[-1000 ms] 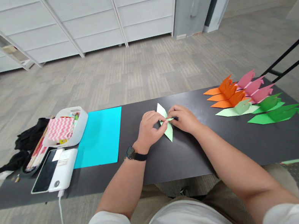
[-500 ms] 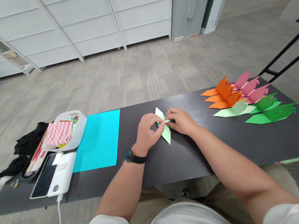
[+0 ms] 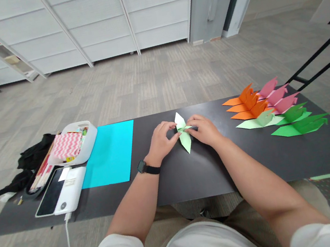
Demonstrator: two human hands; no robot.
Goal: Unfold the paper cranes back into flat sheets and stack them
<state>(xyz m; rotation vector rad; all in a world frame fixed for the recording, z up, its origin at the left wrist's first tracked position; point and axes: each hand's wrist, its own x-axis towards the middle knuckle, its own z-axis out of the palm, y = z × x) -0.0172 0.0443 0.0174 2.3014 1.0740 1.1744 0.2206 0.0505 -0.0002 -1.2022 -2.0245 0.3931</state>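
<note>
On the table, the left hand now spreads, baring the green paper's middle. The right hand's grip is unclear.

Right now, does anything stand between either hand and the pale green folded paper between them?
Nothing visible does: the left hand and right hand closely flank the pale green folded paper. The blue sheet lies farther left, the orange paper figures farther right.

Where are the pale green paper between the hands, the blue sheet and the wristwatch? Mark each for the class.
Pale green paper (image 3: 185, 140): head view, on its lower pointed flap.
Blue sheet (image 3: 109, 154): head view, near its middle.
Wristwatch (image 3: 142, 166): head view, on its dark screen.
</note>
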